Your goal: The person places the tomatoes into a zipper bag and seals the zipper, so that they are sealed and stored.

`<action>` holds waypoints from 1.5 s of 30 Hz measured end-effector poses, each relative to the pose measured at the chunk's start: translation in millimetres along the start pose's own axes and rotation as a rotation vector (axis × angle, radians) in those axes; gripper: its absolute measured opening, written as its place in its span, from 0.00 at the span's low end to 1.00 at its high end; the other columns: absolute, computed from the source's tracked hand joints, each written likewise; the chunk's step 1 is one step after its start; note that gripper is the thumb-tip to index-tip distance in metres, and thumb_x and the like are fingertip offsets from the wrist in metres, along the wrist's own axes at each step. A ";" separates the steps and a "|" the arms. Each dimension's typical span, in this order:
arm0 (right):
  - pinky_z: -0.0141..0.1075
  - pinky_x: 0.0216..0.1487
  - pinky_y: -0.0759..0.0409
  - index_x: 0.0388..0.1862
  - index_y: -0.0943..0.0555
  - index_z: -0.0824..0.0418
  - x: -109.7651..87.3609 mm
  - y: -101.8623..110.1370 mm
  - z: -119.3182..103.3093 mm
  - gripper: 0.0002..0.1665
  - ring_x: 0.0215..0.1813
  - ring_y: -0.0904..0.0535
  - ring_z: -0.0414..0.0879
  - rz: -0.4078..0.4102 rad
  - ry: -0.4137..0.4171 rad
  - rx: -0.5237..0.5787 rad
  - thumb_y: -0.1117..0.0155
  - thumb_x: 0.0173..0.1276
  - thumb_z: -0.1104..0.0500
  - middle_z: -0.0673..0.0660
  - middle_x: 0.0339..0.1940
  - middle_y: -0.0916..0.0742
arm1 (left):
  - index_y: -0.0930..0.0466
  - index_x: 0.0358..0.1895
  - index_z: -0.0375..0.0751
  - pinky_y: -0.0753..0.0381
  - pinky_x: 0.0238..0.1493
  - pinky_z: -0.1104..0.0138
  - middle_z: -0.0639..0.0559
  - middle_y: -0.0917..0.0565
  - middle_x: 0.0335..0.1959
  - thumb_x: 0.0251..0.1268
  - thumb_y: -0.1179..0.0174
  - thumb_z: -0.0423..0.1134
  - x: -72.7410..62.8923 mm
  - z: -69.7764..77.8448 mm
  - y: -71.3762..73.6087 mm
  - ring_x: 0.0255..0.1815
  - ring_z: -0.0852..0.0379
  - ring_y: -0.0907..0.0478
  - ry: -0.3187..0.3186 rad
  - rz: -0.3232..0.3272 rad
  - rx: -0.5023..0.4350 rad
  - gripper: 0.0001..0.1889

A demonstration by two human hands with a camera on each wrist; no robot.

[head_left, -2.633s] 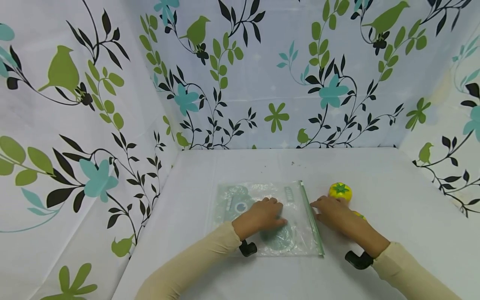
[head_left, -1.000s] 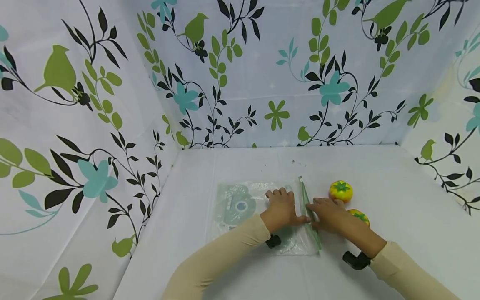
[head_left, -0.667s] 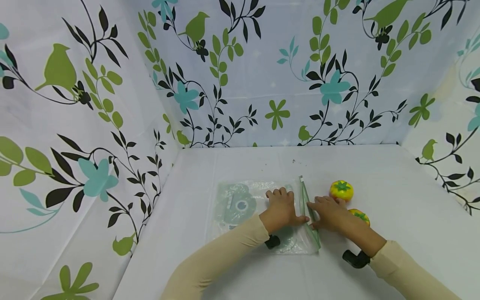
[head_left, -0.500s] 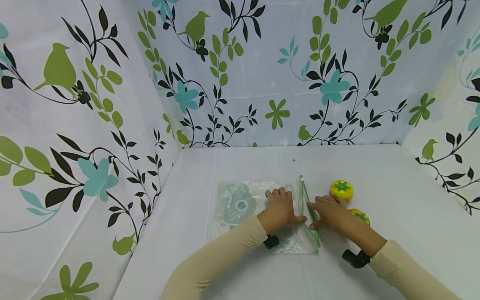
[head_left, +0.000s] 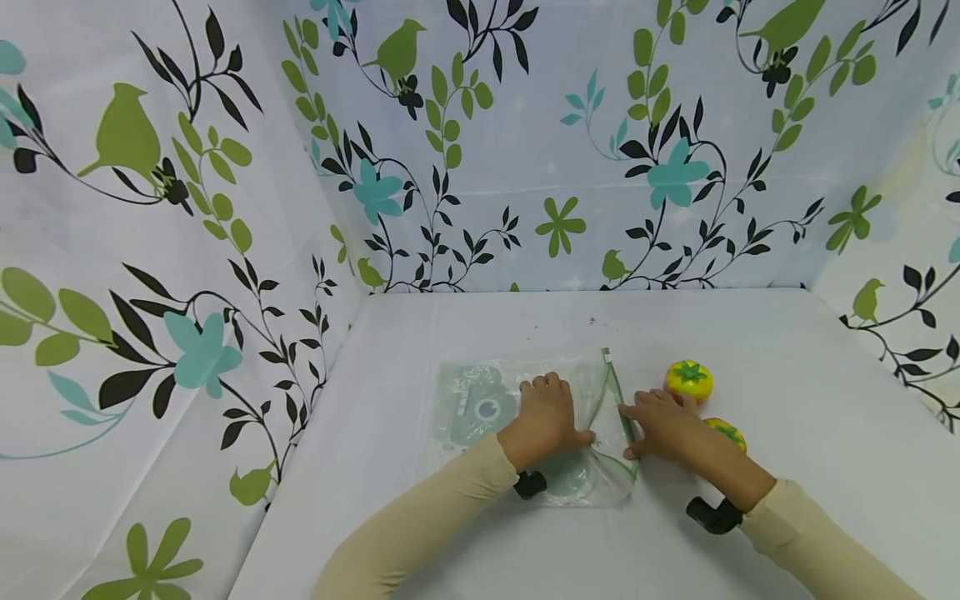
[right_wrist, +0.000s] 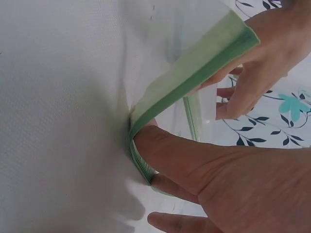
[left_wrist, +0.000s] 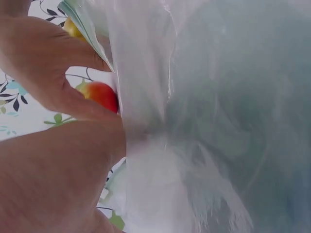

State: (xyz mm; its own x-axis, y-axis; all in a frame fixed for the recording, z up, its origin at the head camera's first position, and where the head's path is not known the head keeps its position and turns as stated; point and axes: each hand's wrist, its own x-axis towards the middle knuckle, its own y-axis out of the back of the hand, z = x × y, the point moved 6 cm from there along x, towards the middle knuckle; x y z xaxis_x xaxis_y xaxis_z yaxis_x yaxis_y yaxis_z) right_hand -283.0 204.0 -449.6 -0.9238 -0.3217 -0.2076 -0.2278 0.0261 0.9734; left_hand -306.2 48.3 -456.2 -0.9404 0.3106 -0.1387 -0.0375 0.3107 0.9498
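Note:
A clear plastic zip bag (head_left: 480, 408) with pale green print lies flat on the table, its green-edged mouth toward the right. My left hand (head_left: 546, 421) holds the upper lip of that mouth at the thumb and draws it leftward. The opposite green strip (right_wrist: 194, 73) is pinched between thumb and finger of my right hand (head_left: 666, 427). Between the hands the mouth gapes in a diamond shape. Two round yellow toy fruits with green leafy tops are near my right hand: one (head_left: 689, 381) just beyond it, the other (head_left: 726, 432) partly hidden behind the wrist.
The white table (head_left: 420, 550) extends around the bag, with small dark specks near its back. A leaf-and-bird patterned curtain (head_left: 487, 167) encloses the back and sides. Black camera mounts (head_left: 712, 515) sit at both wrists.
My left hand has gone from the bag's middle to its green edge, then back left with the upper lip. The flat mouth has parted. My right hand has shifted slightly onto the strip.

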 end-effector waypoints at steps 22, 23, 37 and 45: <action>0.74 0.68 0.37 0.74 0.22 0.59 -4.5 0.2 0.0 0.40 0.75 0.31 0.72 -0.023 0.021 -0.007 0.21 0.66 0.50 0.71 0.73 0.23 | 0.32 0.76 0.39 0.29 0.72 0.51 0.44 0.28 0.70 0.65 0.47 0.80 -12.7 -45.9 -5.5 0.71 0.46 0.29 0.018 -0.075 -0.131 0.52; 0.74 0.68 0.37 0.74 0.22 0.59 -4.5 0.2 0.3 0.39 0.75 0.31 0.72 -0.025 0.020 -0.006 0.22 0.66 0.51 0.71 0.74 0.23 | 0.32 0.77 0.39 0.30 0.72 0.50 0.44 0.28 0.71 0.65 0.47 0.80 -13.2 -47.8 -5.9 0.72 0.46 0.29 0.017 -0.083 -0.130 0.52; 0.73 0.67 0.37 0.74 0.22 0.60 -3.9 1.4 -0.4 0.39 0.75 0.32 0.73 -0.020 0.027 0.001 0.21 0.66 0.51 0.73 0.74 0.24 | 0.24 0.68 0.38 0.18 0.56 0.51 0.44 0.26 0.60 0.66 0.44 0.77 -15.9 -62.1 -22.9 0.63 0.47 0.26 0.032 -0.120 -0.311 0.46; 0.73 0.67 0.37 0.73 0.22 0.60 -4.3 1.6 -0.3 0.39 0.75 0.32 0.73 0.003 0.039 0.012 0.21 0.65 0.51 0.72 0.74 0.24 | 0.24 0.67 0.37 0.16 0.49 0.53 0.42 0.27 0.63 0.67 0.43 0.75 -13.4 -63.6 -28.3 0.62 0.46 0.28 0.012 -0.107 -0.369 0.45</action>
State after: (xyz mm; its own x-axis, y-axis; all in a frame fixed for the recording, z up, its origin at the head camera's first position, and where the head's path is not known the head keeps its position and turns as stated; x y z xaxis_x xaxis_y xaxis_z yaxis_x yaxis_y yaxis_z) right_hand -279.3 205.1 -447.1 -0.9119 -0.3579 -0.2006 -0.2290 0.0382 0.9727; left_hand -314.1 -21.8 -463.4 -0.9285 0.2824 -0.2410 -0.2525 -0.0044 0.9676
